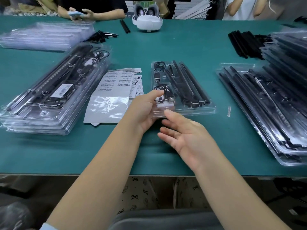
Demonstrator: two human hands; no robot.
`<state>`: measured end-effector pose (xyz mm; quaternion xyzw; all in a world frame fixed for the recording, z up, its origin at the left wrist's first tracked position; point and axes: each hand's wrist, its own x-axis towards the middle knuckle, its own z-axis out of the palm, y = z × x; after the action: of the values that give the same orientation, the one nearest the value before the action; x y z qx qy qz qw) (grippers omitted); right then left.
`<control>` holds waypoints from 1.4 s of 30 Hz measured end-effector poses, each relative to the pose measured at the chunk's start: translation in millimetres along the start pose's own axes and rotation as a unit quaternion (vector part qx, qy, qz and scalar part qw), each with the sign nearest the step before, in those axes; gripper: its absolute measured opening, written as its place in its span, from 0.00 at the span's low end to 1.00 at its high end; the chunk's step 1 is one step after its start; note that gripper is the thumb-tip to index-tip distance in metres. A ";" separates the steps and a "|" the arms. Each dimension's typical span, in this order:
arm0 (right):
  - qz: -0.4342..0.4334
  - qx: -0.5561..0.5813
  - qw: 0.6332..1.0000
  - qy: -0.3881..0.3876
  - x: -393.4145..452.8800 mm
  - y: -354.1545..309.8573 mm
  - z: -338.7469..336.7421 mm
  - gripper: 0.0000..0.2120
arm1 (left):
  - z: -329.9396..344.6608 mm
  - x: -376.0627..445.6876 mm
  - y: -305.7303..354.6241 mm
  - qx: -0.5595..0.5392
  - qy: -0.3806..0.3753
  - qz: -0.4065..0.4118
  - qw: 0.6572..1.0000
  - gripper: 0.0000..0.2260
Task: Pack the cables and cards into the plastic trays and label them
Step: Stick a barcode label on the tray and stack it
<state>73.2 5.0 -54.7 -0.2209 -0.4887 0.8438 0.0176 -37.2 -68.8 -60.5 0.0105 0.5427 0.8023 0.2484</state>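
Clear plastic tray [182, 90] pinched at near corner by left grip [144, 110], right grip [186, 138] released just beside; labelling likely next, needing barcode sheet [114, 83] left of the grips.

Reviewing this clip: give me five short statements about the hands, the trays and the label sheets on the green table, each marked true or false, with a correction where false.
1. The left hand grips the near corner of the clear tray at the table's middle. True.
2. The right hand holds a barcode label. False: it is open, palm up, holding nothing.
3. The barcode label sheet lies to the left of that tray. True.
4. The stack of trays on the left has no label on its top tray. False: a white barcode label is stuck on it.
5. The white headset sits inside a tray. False: it stands on the green table at the far edge.
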 end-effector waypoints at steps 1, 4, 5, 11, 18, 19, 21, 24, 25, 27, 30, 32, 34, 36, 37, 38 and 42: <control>0.000 0.018 1.000 0.011 -3.0 -3.5 -9.3 0.22 | -1.0 0.5 0.7 -0.009 -0.009 0.006 1.000 0.04; -0.018 0.126 0.989 0.073 -2.7 -27.2 -42.6 0.34 | -4.2 1.2 3.2 -0.010 -0.006 0.017 1.000 0.04; -0.036 0.131 0.987 0.087 2.4 -39.0 -54.0 0.35 | -4.7 0.5 3.9 -0.008 -0.010 0.018 1.000 0.04; -0.007 -0.040 0.998 0.042 69.3 -89.0 -62.5 0.22 | -0.6 -6.9 1.2 0.056 -0.045 -0.002 0.997 0.04; 0.050 -0.136 0.989 0.011 109.0 -79.2 -72.6 0.07 | 1.6 -9.9 -3.3 0.113 -0.055 -0.021 0.992 0.07; 0.047 -0.138 0.989 0.012 112.5 -78.7 -75.2 0.07 | 0.6 -8.7 -3.3 0.120 -0.060 -0.026 0.991 0.04; 0.039 -0.136 0.990 0.012 116.1 -77.6 -77.0 0.07 | -2.6 -3.4 -4.9 0.131 -0.065 -0.046 0.988 0.07; 0.032 -0.135 0.990 0.015 116.0 -77.6 -73.6 0.05 | -3.6 3.1 -2.7 0.124 -0.057 -0.068 0.988 0.12; 0.028 -0.141 0.990 0.015 115.2 -78.2 -73.6 0.05 | -3.0 5.5 0.0 0.123 -0.053 -0.068 0.989 0.08; 0.025 -0.158 0.987 -0.002 114.2 -79.1 -76.0 0.07 | -2.3 15.8 7.5 0.101 -0.014 -0.060 0.993 0.12; 0.018 -0.174 0.984 -0.037 112.7 -78.9 -78.2 0.07 | -0.6 36.3 19.7 0.052 0.053 -0.067 0.995 0.22; 0.010 -0.187 0.981 -0.059 110.1 -78.4 -74.4 0.05 | 1.8 45.1 26.2 0.038 0.057 -0.086 0.994 0.14; 0.005 -0.195 0.978 -0.079 107.4 -76.4 -71.9 0.07 | 2.7 51.0 27.0 0.022 0.055 -0.080 0.995 0.07; -0.014 -0.193 0.977 -0.087 103.6 -75.0 -69.2 0.04 | 2.4 53.3 25.1 0.030 0.056 -0.056 0.996 0.04; -0.021 -0.189 0.978 -0.086 102.3 -74.6 -68.7 0.02 | 1.5 53.1 24.6 0.043 0.056 -0.045 0.996 0.04; -0.024 -0.185 0.979 -0.085 101.5 -74.3 -68.4 0.02 | 1.2 51.8 24.1 0.050 0.050 -0.039 0.997 0.03; -0.022 -0.187 0.977 -0.099 100.3 -75.3 -65.9 0.09 | 1.9 45.9 23.8 0.065 0.024 -0.018 0.997 0.03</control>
<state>-5.6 122.8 -55.7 -0.1248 -0.6422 0.7544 -0.0536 -86.1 -55.2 -50.5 -0.0022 0.5999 0.7606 0.2481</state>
